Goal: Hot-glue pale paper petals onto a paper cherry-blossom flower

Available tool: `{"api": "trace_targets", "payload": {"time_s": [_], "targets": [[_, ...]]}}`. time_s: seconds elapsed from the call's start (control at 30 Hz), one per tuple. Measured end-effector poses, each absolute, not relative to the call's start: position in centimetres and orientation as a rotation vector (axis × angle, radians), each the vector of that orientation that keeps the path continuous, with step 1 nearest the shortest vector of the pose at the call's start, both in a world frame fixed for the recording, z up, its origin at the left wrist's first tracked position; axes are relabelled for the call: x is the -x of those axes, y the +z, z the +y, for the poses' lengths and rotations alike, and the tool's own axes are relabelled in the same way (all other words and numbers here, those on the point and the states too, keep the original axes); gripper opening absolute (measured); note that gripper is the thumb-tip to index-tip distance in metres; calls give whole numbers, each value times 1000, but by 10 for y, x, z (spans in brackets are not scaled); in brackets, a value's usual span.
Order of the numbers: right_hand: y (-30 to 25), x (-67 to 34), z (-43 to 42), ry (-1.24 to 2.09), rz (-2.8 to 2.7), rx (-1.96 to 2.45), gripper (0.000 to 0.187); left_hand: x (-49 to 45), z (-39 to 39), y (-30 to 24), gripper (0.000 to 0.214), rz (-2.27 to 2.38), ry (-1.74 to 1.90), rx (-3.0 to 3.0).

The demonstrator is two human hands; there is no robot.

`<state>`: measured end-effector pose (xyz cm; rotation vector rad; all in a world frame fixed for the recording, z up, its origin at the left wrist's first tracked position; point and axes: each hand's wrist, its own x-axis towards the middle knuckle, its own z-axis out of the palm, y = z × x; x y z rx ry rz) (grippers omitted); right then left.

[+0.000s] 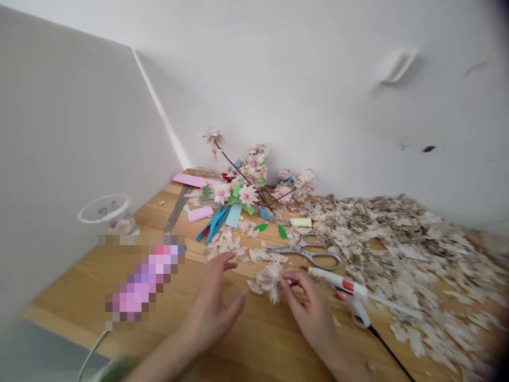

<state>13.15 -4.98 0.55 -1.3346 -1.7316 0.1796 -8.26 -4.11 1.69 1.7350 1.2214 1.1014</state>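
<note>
My right hand (308, 302) pinches the base of a handmade flower (270, 278) with pale, translucent petals. The flower is held tilted, its petals pointing left, over the wooden table. To its left, my left hand (214, 302) is apart from the flower, fingers spread and holding nothing. Loose white petals (226, 246) lie just beyond my left hand. A pair of metal scissors (306, 250) rests behind the flower. Right of my right hand lies a white hot glue gun (350, 292) with a small red light showing.
A wide heap of dried petals (382, 228) covers the right side. Finished blossoms on branches (248, 193) stand at the back, near pink paper (194, 181) and blue pliers-like tools (214, 224). A clear plastic cup (123, 225) and a pixelated pink object (145, 281) are at left.
</note>
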Motion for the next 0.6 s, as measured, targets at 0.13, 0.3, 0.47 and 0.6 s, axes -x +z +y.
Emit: {"api": "trace_targets", "payload": {"time_s": [0.13, 0.3, 0.47, 0.6], "targets": [[16, -136, -46, 107, -1834, 1242, 9, 34, -14, 19, 52, 983, 975, -1292], [14, -146, -46, 85, -1867, 1217, 9, 10, 5, 14, 45, 940, 930, -1153], [3, -150, -47, 101, -1817, 1230, 9, 1, 3, 5, 41, 958, 927, -1139], [-1, -151, -47, 115, -1781, 1236, 10, -5, -2, -1, 44, 987, 957, -1155]]}}
